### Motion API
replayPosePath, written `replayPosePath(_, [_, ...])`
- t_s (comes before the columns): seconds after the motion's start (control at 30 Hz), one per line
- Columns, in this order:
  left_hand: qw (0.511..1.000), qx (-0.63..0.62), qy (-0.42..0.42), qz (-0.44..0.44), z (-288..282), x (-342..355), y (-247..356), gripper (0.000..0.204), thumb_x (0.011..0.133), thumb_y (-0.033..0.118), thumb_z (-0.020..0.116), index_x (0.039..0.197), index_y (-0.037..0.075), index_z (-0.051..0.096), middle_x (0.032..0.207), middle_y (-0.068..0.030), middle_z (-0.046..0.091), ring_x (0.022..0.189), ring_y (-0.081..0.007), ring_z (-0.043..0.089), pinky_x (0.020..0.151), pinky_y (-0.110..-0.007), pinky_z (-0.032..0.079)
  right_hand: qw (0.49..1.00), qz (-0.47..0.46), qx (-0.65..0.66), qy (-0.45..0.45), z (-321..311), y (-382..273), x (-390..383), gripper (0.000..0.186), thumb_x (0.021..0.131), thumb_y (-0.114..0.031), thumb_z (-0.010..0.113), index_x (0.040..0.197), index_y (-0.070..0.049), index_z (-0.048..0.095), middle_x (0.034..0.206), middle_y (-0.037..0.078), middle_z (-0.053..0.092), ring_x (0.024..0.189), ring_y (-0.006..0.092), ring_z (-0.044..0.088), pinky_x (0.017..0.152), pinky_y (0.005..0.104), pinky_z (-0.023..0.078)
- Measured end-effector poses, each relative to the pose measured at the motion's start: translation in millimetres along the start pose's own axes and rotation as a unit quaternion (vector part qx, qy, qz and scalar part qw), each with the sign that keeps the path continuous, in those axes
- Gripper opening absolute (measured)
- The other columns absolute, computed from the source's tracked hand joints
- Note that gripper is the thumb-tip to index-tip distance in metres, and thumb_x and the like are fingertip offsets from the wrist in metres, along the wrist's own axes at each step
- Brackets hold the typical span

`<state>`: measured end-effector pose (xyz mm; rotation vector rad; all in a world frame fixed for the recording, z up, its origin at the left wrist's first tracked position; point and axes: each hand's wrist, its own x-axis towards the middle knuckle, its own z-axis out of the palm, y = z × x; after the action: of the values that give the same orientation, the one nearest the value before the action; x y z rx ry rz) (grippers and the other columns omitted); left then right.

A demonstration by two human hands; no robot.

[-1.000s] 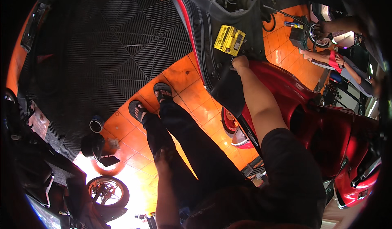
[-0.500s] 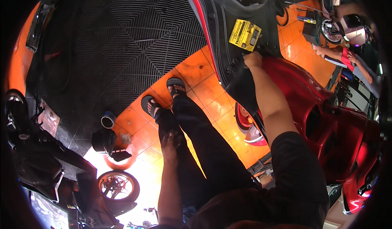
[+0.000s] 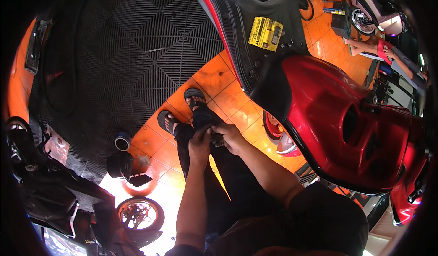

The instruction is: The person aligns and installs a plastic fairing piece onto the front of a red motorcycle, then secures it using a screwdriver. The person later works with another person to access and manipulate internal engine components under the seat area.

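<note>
– How are the hands?
– The left hand (image 3: 199,142) and the right hand (image 3: 230,139) meet above the legs (image 3: 246,187), fingers bent inward, the right one slanting leftward. Whether they pinch something small, I cannot tell.
– And the yellow box (image 3: 265,34)?
– It lies ahead, to the right, well apart, on the red scooter's (image 3: 315,80) dark footboard (image 3: 237,35). The right hand is nearer. Its long axis I cannot judge.

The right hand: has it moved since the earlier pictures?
Yes. The right hand, earlier close beside the yellow box, is now well away from it, lower in the view and somewhat left, next to the left hand.
</note>
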<state>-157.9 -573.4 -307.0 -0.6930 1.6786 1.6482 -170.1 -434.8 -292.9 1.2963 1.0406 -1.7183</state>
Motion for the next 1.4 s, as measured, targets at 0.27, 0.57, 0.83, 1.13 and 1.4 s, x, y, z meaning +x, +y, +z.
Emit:
replayPosePath(0.27, [0.994,0.107,-0.026,0.018,-30,-18,-68,0.026,0.090,0.021,0.065,0.098,-0.003,0.066,0.084,-0.0111,0.068,0.077,-0.0174,0.067,0.068,-0.030,0.051,0.979,0.040,-0.196,-0.038,-22,40,5,0.022,0.094,-0.027,0.061,0.093,-0.005,0.067,0.072,0.002,0.060,0.058,0.0122,0.055,0.052,0.0279,0.046])
replayPosePath(0.57, [0.970,-0.148,0.048,-0.187,-131,-48,-59,0.020,0.090,0.017,0.056,0.101,0.001,0.058,0.089,-0.0115,0.067,0.072,-0.0206,0.065,0.067,-0.029,0.051,0.857,-0.059,-0.499,0.114,-25,40,-25,0.049,0.088,-0.044,0.061,0.114,-0.003,0.064,0.117,0.024,0.062,0.115,0.0383,0.056,0.098,0.0415,0.044])
replayPosePath(0.83, [0.964,-0.131,0.076,-0.217,-235,-95,-65,0.026,0.090,0.022,0.055,0.103,0.000,0.055,0.093,-0.0130,0.065,0.071,-0.0208,0.063,0.062,-0.030,0.051,0.840,-0.095,-0.510,0.160,-17,22,-56,0.047,0.088,-0.044,0.059,0.107,-0.003,0.067,0.113,0.023,0.064,0.109,0.0371,0.060,0.094,0.0428,0.047])
replayPosePath(1.13, [0.976,-0.074,0.091,-0.181,-285,-102,47,0.015,0.090,0.012,0.057,0.103,0.005,0.055,0.088,-0.0087,0.065,0.066,-0.0209,0.065,0.054,-0.031,0.052,0.845,-0.089,-0.476,0.226,-47,13,-85,0.046,0.086,-0.040,0.056,0.093,0.003,0.071,0.098,0.024,0.068,0.098,0.0381,0.065,0.089,0.0465,0.049])
replayPosePath(1.4, [0.986,0.079,0.147,0.018,-246,8,282,0.026,0.093,0.020,0.057,0.105,-0.003,0.058,0.080,-0.0075,0.059,0.062,-0.0142,0.055,0.052,-0.029,0.047,0.886,0.029,-0.425,0.185,-27,-25,-69,0.044,0.091,-0.044,0.058,0.075,-0.005,0.071,0.063,0.007,0.067,0.058,0.0202,0.066,0.057,0.0381,0.053])
